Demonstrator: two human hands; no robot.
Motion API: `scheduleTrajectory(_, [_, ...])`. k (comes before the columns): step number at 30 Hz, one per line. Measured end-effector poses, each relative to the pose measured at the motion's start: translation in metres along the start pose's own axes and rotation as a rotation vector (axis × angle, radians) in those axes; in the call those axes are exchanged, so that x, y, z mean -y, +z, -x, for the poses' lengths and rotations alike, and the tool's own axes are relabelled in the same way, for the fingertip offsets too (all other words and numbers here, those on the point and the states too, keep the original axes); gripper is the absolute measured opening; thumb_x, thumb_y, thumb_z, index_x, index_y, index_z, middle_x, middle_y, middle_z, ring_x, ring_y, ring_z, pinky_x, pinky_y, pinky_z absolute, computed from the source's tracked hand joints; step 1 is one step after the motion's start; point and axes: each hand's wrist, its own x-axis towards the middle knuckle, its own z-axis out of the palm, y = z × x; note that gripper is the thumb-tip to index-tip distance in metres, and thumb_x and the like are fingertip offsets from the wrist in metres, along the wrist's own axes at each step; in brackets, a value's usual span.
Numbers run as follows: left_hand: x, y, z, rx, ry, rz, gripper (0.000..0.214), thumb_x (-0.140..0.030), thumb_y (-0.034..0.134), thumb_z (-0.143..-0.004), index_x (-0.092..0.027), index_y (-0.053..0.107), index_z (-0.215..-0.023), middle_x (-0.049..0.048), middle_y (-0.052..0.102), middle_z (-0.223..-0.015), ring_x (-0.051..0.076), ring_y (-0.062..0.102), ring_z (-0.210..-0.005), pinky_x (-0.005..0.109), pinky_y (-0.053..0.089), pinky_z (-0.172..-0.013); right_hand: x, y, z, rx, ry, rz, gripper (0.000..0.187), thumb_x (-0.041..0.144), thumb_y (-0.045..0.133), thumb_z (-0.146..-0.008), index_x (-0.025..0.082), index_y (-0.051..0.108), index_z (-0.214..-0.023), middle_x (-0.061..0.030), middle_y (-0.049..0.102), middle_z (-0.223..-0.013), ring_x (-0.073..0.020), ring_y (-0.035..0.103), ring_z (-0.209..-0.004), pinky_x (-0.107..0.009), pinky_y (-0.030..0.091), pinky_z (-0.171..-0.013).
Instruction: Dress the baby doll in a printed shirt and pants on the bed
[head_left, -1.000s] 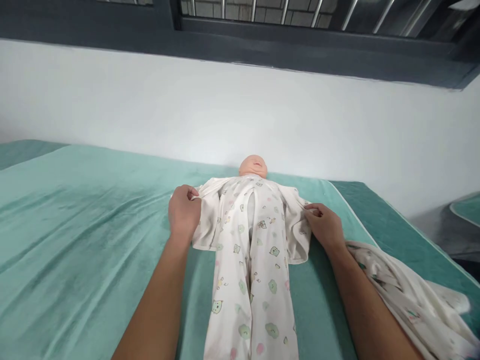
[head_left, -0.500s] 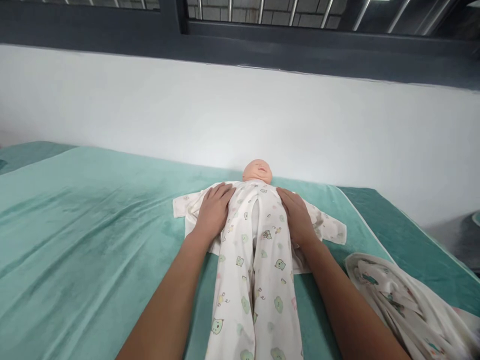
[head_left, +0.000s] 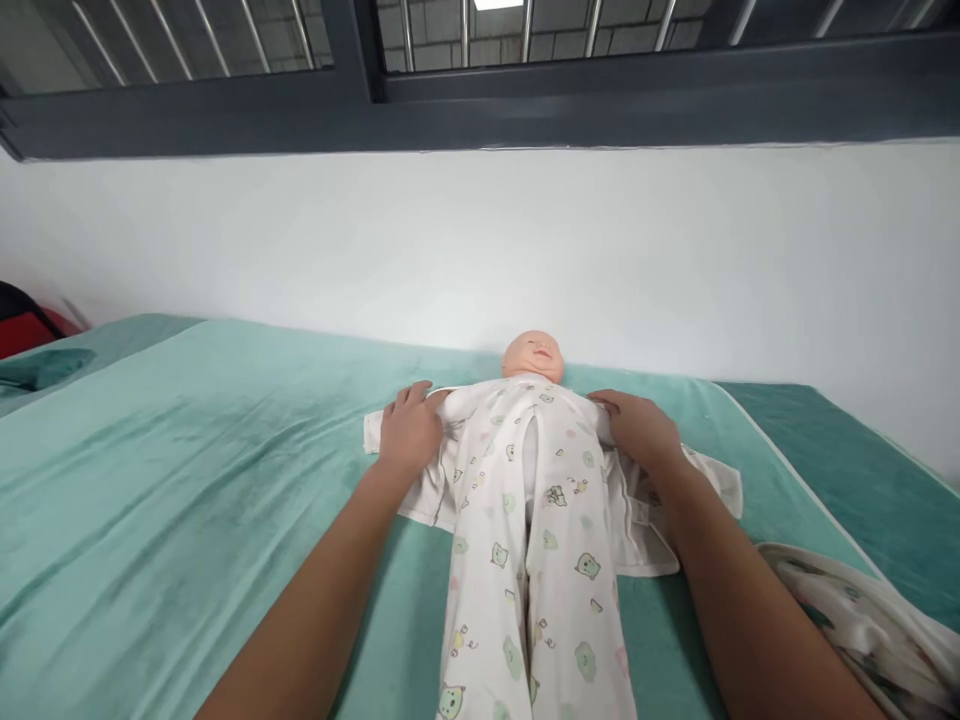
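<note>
A baby doll (head_left: 533,355) lies on its back on a teal blanket (head_left: 187,450), dressed in a white printed sleepsuit (head_left: 536,520) that is open down the chest. My left hand (head_left: 409,430) rests flat on the suit's left sleeve beside the doll's shoulder, fingers stretched out. On the other side, my right hand (head_left: 637,428) lies flat on the right sleeve, fingers extended toward the doll's shoulder. Neither hand holds anything.
A second printed white garment (head_left: 862,625) lies crumpled at the lower right on the blanket. A white wall (head_left: 480,250) and a dark window frame (head_left: 480,100) stand behind the bed. Something red and black (head_left: 22,325) sits at the far left.
Both hands slid outward from the doll's chest onto the sleeves. A second ago they were pinching the sleeve ends; since then they lie flat. The view shifted left.
</note>
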Motion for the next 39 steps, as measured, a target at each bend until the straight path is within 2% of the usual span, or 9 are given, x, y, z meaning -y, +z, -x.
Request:
scheduleTrajectory(3, [0.002,0.002,0.001,0.038,-0.034,0.033,0.056,-0.012,0.043,-0.085,-0.035,0.053,-0.136,0.0036,0.056,-0.140,0.027,0.050,-0.127,0.045,0.041,-0.103,0.006,-0.009,0.006,-0.185,-0.033,-0.049,0.044,0.026,0.040,-0.093,0.022,0.065,-0.128,-0.0078,0.066,-0.131,-0.0313,0.059,-0.120,-0.048,0.044,-0.101])
scheduleTrajectory(6, [-0.001,0.004,0.002,0.045,-0.047,0.057,0.057,-0.013,0.046,-0.083,-0.034,0.052,-0.136,0.0046,0.058,-0.135,0.028,0.050,-0.125,0.046,0.040,-0.104,0.047,-0.024,0.014,-0.313,-0.121,-0.229,0.041,0.031,0.043,-0.094,0.019,0.062,-0.128,-0.0097,0.065,-0.132,-0.0268,0.058,-0.122,-0.042,0.044,-0.105])
scheduleTrajectory(9, [-0.003,0.002,0.004,0.036,-0.038,0.073,0.058,-0.013,0.047,-0.082,-0.033,0.051,-0.136,0.0051,0.058,-0.134,0.029,0.050,-0.126,0.046,0.038,-0.104,0.124,-0.028,0.017,-0.124,-0.333,-0.215,0.039,0.034,0.043,-0.096,0.021,0.057,-0.131,-0.0082,0.061,-0.137,-0.0238,0.056,-0.125,-0.037,0.045,-0.103])
scheduleTrajectory(12, [-0.001,-0.001,0.006,0.034,-0.046,0.103,0.050,-0.017,0.047,-0.085,-0.029,0.051,-0.133,0.0066,0.058,-0.133,0.028,0.050,-0.125,0.045,0.037,-0.105,0.201,-0.011,0.013,0.206,-0.536,0.242,0.032,0.028,0.051,-0.093,0.017,0.060,-0.121,-0.0139,0.063,-0.129,-0.0266,0.059,-0.117,-0.037,0.049,-0.093])
scheduleTrajectory(15, [0.002,-0.003,0.006,0.046,-0.036,0.143,0.042,-0.027,0.050,-0.088,-0.026,0.052,-0.130,0.0080,0.059,-0.132,0.028,0.050,-0.124,0.045,0.037,-0.106,0.240,0.015,0.009,0.258,-0.535,0.370,0.033,0.020,0.059,-0.087,0.014,0.061,-0.119,-0.0179,0.061,-0.127,-0.0287,0.060,-0.114,-0.040,0.047,-0.094])
scheduleTrajectory(19, [0.006,-0.002,0.003,0.056,-0.023,0.153,0.049,-0.023,0.055,-0.084,-0.030,0.051,-0.132,0.0058,0.057,-0.135,0.028,0.050,-0.125,0.045,0.038,-0.105,0.232,0.026,0.005,0.234,-0.527,0.450,0.034,0.015,0.054,-0.089,0.012,0.058,-0.123,-0.0198,0.061,-0.126,-0.0288,0.058,-0.116,-0.040,0.045,-0.093])
scheduleTrajectory(29, [0.014,0.000,0.001,0.104,-0.135,0.187,0.050,-0.023,0.055,-0.083,-0.031,0.055,-0.133,0.0071,0.056,-0.135,0.029,0.054,-0.122,0.045,0.045,-0.100,0.189,-0.008,-0.002,0.211,-0.543,0.537,0.029,0.017,0.052,-0.089,0.019,0.059,-0.118,-0.0160,0.063,-0.120,-0.0302,0.057,-0.109,-0.041,0.043,-0.084])
scheduleTrajectory(34, [0.016,0.000,0.003,0.078,-0.167,0.164,0.040,-0.033,0.055,-0.087,-0.032,0.061,-0.126,0.0075,0.061,-0.127,0.030,0.055,-0.119,0.045,0.045,-0.099,0.189,-0.006,-0.006,0.255,-0.591,0.517,0.027,0.035,0.056,-0.091,0.023,0.060,-0.115,-0.0117,0.065,-0.114,-0.0286,0.058,-0.105,-0.038,0.042,-0.081])
scheduleTrajectory(39, [0.016,-0.003,0.006,0.055,-0.153,0.146,0.037,-0.044,0.055,-0.088,-0.028,0.064,-0.121,0.0098,0.063,-0.121,0.032,0.057,-0.117,0.047,0.046,-0.097,0.176,-0.023,-0.014,0.270,-0.615,0.495,0.020,0.035,0.052,-0.094,0.025,0.062,-0.108,-0.0085,0.065,-0.108,-0.0256,0.059,-0.097,-0.035,0.041,-0.074])
